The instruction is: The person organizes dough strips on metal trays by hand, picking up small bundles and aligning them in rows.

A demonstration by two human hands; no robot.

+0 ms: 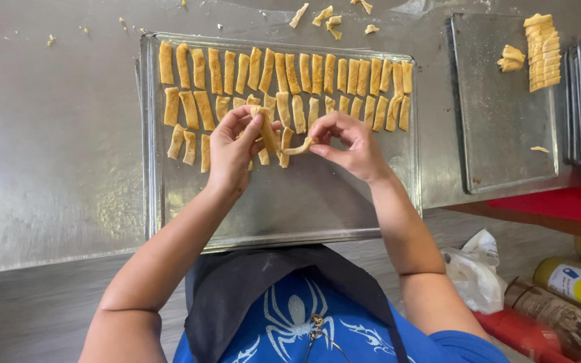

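Steel table (55,168), baking tray (304,215): dough strip (300,147) being pinched by right hand (351,148), another strip (267,131) by left hand (233,151), seemingly shaping; placement beside near row (189,144) judged next.

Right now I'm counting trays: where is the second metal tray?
In the head view, the second metal tray lies on the right, beside the big tray of dough strips, with a stack of strips at its far corner.
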